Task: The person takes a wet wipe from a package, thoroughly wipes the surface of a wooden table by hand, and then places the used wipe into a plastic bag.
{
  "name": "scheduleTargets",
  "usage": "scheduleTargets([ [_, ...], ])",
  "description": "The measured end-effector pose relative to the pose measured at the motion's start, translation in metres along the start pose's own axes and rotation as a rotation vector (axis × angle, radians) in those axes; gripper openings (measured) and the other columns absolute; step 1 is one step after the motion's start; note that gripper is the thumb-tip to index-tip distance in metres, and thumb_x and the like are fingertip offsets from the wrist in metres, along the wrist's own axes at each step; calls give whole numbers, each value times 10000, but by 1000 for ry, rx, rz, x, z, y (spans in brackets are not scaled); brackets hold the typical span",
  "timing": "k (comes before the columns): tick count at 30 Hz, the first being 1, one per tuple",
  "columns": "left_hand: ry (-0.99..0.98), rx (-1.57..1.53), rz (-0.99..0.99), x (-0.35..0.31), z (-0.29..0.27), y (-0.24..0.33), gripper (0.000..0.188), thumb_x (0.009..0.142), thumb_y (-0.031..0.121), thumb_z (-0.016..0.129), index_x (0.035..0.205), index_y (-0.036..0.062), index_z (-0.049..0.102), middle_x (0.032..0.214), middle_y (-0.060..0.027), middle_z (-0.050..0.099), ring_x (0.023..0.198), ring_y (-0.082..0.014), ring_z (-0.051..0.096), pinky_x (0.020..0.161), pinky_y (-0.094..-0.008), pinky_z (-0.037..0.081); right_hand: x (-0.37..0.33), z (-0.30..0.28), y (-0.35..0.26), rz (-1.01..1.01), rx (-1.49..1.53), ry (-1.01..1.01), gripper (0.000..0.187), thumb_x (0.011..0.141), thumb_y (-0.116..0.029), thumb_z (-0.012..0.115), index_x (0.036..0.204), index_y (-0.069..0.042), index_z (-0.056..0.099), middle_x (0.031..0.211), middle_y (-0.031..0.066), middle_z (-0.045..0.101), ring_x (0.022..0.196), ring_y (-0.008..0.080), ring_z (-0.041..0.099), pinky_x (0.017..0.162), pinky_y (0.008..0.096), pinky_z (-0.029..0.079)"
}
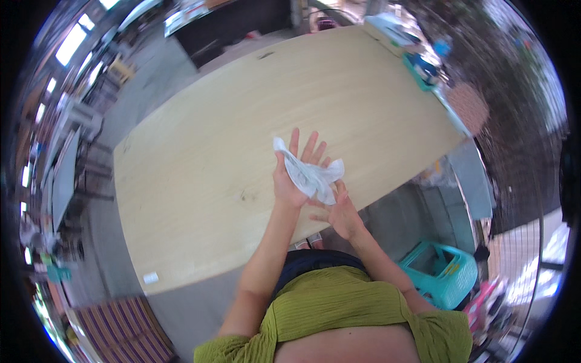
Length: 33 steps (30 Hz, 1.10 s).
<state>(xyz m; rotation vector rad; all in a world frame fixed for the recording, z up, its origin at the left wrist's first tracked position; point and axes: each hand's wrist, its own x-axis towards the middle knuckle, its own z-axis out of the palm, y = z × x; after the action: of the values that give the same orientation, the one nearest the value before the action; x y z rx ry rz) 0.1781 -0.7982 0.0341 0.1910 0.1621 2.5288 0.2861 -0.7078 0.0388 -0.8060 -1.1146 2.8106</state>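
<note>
A crumpled white tissue or wet wipe lies across the palm of my left hand. Its upper corner sticks up by my left thumb, which holds it against the hand, while the other fingers stretch out and spread. My right hand is close to the lower right side of the wipe, its fingers apart. The upper fingertips of that hand reach the edge of the wipe; whether they pinch it is not clear. Both hands are above the near edge of a large pale wooden table.
At the table's far right are a teal tray with items and a stack of papers or boxes. A turquoise plastic stool stands on the floor at my right. A striped mat or seat is at the lower left.
</note>
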Motion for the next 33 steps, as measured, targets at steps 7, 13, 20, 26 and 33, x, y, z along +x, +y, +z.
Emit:
scheduleTargets([
  [7,293,671,-360,-34,-21,-90,545,1021,355,460,1340,-85,413,1407,-182,458,1297,-242,448,1082,-379,374,90,-84,-32,-288,-210,263,349,966,-274,580,1208,-22,569,956,99,678,882,171,641,768,309,522],
  [13,388,833,-291,12,-72,-71,477,1003,315,514,1258,-86,478,1326,-177,522,1186,-280,553,866,-355,545,135,-109,-56,-297,-874,255,570,885,-436,638,1260,-15,553,1090,188,647,1036,290,607,917,386,480],
  [20,135,2436,-95,86,-139,-57,1059,749,332,768,1487,-63,119,1524,-344,132,1255,-487,459,996,-479,465,171,-218,-154,-605,-1251,296,634,779,-366,746,1303,-61,560,1274,169,569,1185,294,542,1013,410,434],
  [26,647,2440,-30,149,-32,-82,1074,713,334,799,1520,34,156,1553,-321,54,1328,-484,364,1057,-483,395,199,-396,-381,-855,-1030,1061,207,797,-172,699,969,-60,722,829,116,716,768,210,691,713,320,532],
  [33,-254,2294,40,324,17,-362,912,757,420,748,1496,128,301,1568,-269,124,1410,-454,228,1052,-699,217,238,-542,-564,-674,-1356,1333,217,765,-215,707,886,-35,697,809,152,702,786,326,686,723,397,533],
])
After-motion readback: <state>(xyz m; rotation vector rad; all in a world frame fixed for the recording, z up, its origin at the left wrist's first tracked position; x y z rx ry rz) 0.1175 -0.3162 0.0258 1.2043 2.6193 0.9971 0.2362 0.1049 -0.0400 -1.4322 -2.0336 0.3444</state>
